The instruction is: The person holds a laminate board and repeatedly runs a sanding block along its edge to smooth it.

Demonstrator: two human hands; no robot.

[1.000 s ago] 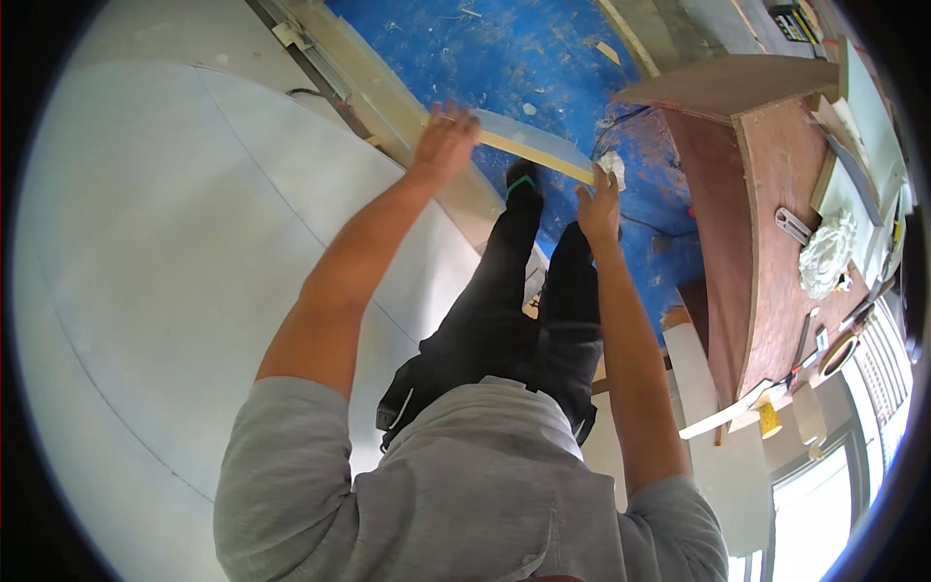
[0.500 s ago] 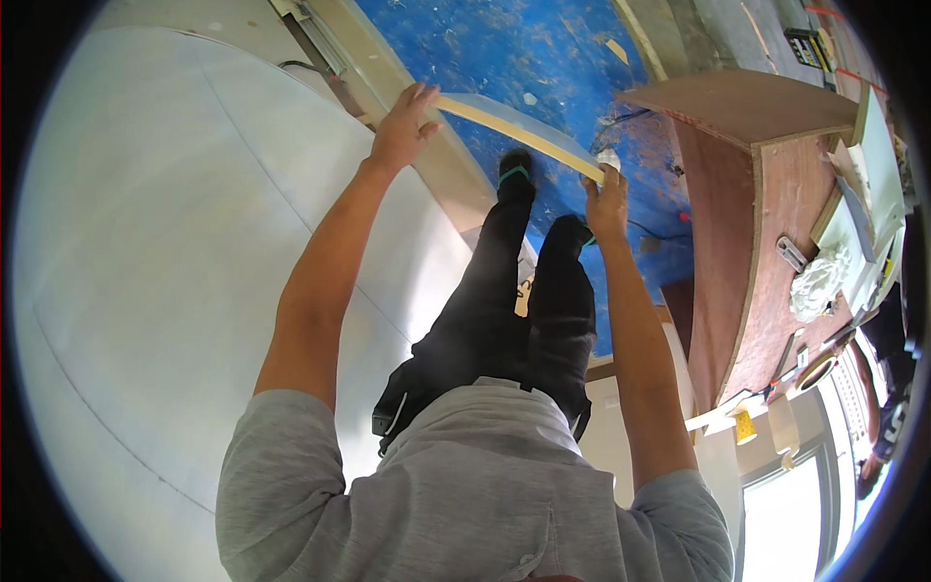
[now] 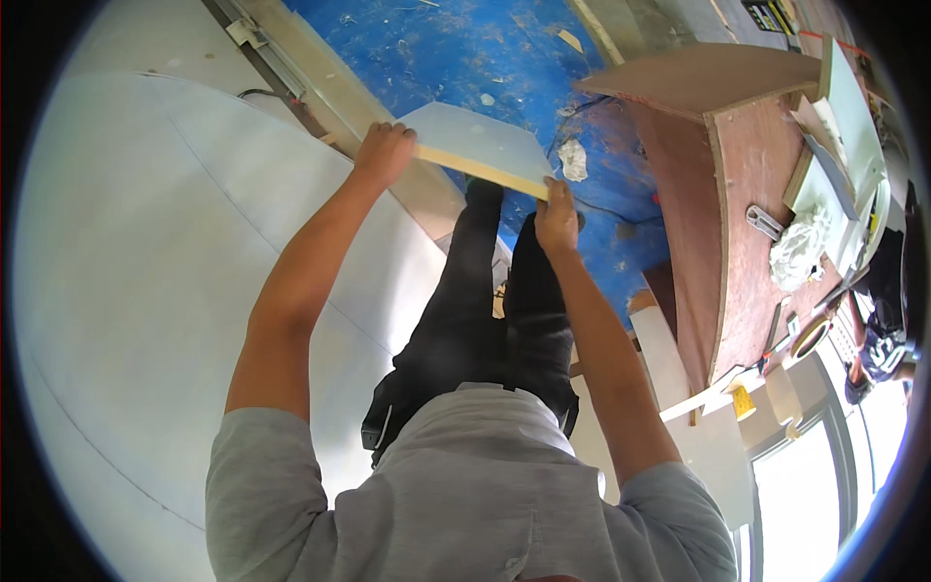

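Note:
A pale flat board [image 3: 480, 136] with a yellowish, wood-like edge is held out in front of me, above my feet. My left hand [image 3: 386, 153] is closed on its left end, with the fingers curled over the corner. At the right end, my right hand [image 3: 557, 218] grips the board near its edge, the thumb side up against it. The board's broad face tilts so that its whitish surface shows beyond the near edge. Parts of my fingers are hidden behind the board.
A large white curved-looking panel [image 3: 175, 291] fills my left side. Blue sheeting [image 3: 369, 48] covers the floor, with a crumpled white scrap [image 3: 572, 160]. To my right, a brown wooden bench [image 3: 747, 223] carries a utility knife [image 3: 764, 222], crumpled plastic [image 3: 798, 247] and a tape roll [image 3: 811, 337]. Another person [image 3: 882, 349] is at far right.
The board and both my hands have shifted left and nearer. The board has tilted so more of its broad face shows. The surroundings have slid left in view on the right side.

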